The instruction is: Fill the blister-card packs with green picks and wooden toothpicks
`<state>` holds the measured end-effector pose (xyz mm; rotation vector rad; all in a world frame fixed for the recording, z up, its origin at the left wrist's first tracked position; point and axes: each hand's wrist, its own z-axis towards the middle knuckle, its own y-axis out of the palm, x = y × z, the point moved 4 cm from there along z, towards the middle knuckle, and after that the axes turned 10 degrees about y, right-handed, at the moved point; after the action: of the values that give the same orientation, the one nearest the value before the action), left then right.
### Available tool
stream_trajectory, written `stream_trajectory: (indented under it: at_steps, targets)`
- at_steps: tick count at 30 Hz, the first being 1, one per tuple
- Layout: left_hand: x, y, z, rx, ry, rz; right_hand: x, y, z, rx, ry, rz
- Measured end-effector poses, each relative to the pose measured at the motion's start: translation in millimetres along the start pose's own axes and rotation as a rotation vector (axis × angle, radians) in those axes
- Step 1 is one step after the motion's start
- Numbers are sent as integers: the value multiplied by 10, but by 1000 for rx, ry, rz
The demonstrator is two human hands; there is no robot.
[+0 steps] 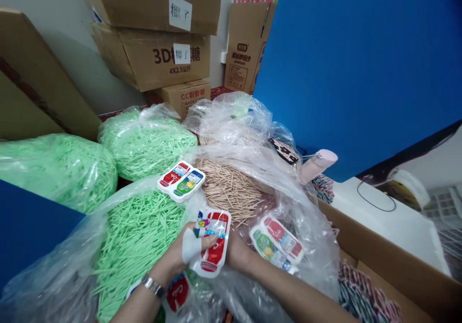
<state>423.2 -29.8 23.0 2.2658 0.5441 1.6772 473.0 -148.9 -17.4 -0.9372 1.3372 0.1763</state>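
My left hand (184,251), with a white bandage on the thumb and a watch on the wrist, grips a bottle-shaped red and white packet (212,243). My right hand (236,251) is mostly hidden behind that packet and holds its other side. A twin packet of red and green bottle shapes (181,180) lies on a bag of green sticks (139,236). Another twin packet (277,243) rests on clear plastic to the right. A further red packet (176,291) lies under my left wrist.
Bags of green sticks (54,169) and tan sticks (227,188) fill the middle. Cardboard boxes (155,58) are stacked behind. A blue panel (361,68) stands at right, beside a white desk (390,222) and an open carton edge (378,265).
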Motion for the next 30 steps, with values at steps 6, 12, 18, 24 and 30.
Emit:
stream_trajectory:
  at_steps: [6,12,18,24,30]
  targets:
    - [-149,-113,-9,156,-50,-193,86,-566,129,52,-4,-654]
    - [-130,-104,-47,157,-49,-187,163,-384,278,40,-47,-1066]
    - [-154,-142,-63,146,-41,-199,265,-570,373,-56,-137,-1130]
    - [-189,-133,-73,92,-63,-114,157,-649,322,32,-145,-1049]
    - [168,128,-155,-317,80,455,221,-913,143,20,17,-926]
